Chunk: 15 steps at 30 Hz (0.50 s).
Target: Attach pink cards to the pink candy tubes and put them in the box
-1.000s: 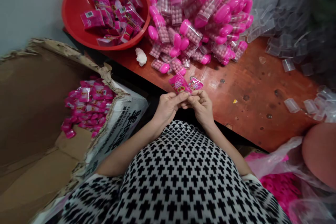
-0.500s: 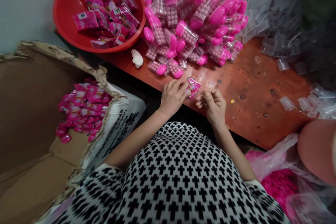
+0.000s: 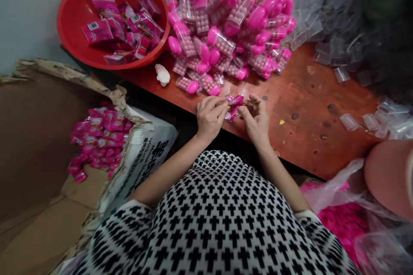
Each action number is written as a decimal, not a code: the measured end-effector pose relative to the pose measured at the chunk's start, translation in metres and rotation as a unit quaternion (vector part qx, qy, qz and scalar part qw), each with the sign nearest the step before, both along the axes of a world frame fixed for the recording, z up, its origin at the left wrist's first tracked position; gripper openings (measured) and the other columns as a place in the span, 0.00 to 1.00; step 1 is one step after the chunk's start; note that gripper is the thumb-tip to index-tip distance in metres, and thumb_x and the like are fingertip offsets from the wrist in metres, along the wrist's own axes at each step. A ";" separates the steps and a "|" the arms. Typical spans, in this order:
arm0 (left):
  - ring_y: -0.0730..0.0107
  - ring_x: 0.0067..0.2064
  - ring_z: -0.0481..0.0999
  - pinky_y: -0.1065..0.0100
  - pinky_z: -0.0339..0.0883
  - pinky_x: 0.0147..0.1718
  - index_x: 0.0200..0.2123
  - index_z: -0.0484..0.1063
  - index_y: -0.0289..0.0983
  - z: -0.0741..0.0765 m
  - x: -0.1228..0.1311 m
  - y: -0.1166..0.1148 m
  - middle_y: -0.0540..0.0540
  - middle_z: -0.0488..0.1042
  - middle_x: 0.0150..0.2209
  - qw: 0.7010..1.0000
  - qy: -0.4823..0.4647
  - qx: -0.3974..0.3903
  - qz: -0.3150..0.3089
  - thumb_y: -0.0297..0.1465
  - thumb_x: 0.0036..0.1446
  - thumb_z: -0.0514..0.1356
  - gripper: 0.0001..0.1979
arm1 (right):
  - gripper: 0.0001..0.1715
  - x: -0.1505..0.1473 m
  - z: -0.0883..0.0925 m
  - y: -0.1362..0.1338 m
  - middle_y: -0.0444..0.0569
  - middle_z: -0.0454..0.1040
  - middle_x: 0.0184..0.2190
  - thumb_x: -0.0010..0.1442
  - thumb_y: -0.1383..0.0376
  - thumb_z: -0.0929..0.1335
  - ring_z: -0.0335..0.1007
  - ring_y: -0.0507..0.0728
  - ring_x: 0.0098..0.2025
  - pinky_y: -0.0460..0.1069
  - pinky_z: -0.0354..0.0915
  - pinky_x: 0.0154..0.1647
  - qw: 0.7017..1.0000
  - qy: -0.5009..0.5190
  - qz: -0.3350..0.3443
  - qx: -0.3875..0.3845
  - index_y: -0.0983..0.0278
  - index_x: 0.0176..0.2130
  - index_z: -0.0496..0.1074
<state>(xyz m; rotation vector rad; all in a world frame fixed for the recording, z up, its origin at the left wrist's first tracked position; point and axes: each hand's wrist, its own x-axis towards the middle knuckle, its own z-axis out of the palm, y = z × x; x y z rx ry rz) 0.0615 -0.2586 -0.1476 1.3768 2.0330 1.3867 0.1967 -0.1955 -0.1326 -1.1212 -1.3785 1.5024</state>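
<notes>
Between my hands, at the table's near edge, is a small pink printed wrapper point(image 3: 235, 102), creased across its middle. My left hand point(image 3: 210, 116) has its fingers closed on the wrapper's left side. On the right side, my right hand point(image 3: 256, 120) pinches it between thumb and fingers. Just beyond my hands lies a heap of clear tubes with pink caps point(image 3: 222, 41), filled with small pink balls. What the wrapper may contain is hidden.
A red basin point(image 3: 109, 62) with pink packets stands at the far left. Below it, a torn cardboard box point(image 3: 35, 107) holds more packets. Loose clear tubes point(image 3: 348, 122) lie on the brown table point(image 3: 309, 146) at right. A plastic bag point(image 3: 342, 180) with pink pieces sits at lower right.
My right hand has moved in and taken hold of the wrapper's right side. The wrapper lay flat before and is now creased. The whole view has shifted slightly.
</notes>
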 end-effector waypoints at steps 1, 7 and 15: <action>0.57 0.53 0.72 0.57 0.59 0.57 0.39 0.83 0.44 0.004 0.001 -0.003 0.44 0.81 0.47 1.000 -0.027 0.012 -0.005 0.36 0.61 0.62 0.09 | 0.28 -0.002 0.001 0.001 0.44 0.76 0.39 0.52 0.54 0.76 0.74 0.51 0.39 0.47 0.71 0.38 1.000 0.021 0.012 -0.011 0.58 0.48 0.66; 0.62 0.44 0.80 0.63 0.72 0.48 0.44 0.81 0.40 0.031 0.000 -0.015 0.44 0.82 0.43 0.907 -0.420 -0.032 0.005 0.42 0.47 0.72 0.22 | 0.31 -0.006 0.013 0.012 0.35 0.72 0.24 0.47 0.56 0.78 0.69 0.49 0.26 0.45 0.69 0.31 0.986 0.074 0.111 -0.101 0.59 0.46 0.65; 0.66 0.30 0.81 0.66 0.79 0.34 0.27 0.81 0.30 0.036 -0.007 -0.012 0.41 0.82 0.30 0.784 -0.610 -0.113 -0.017 0.36 0.32 0.78 0.19 | 0.19 0.000 0.029 0.050 0.43 0.74 0.26 0.57 0.54 0.73 0.71 0.54 0.28 0.50 0.70 0.32 0.962 -0.165 0.203 0.076 0.63 0.43 0.71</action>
